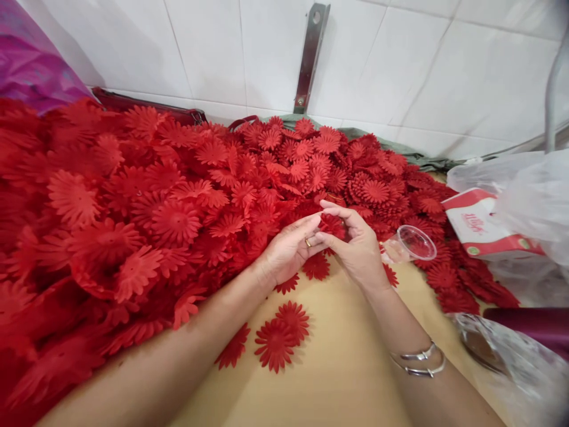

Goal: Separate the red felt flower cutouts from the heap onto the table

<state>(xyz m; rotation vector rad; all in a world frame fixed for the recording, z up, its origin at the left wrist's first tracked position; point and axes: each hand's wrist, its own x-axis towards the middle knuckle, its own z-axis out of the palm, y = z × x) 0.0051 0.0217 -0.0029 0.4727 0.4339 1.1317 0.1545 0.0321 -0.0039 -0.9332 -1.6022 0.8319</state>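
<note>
where the purple cloth hangs at the far left, we see a great heap of red fabric flowers spreading from the left edge across to the white tiled wall, with a metal bracket fixed upright on the tiles. our left hand, a ring on one finger, meets our right hand just in front of the heap, over the tan table. both hands have their fingertips pinched together on one red flower held between them, thumbs and forefingers closed on its petals. below the hands a few loose flowers lie flat on the bare table, well apart from the heap. two silver bangles sit on our right wrist. just right of the right hand a clear plastic cup lies on its side, its mouth towards us. further right a red and white box rests under a clear plastic bag, among more red flowers.
</note>
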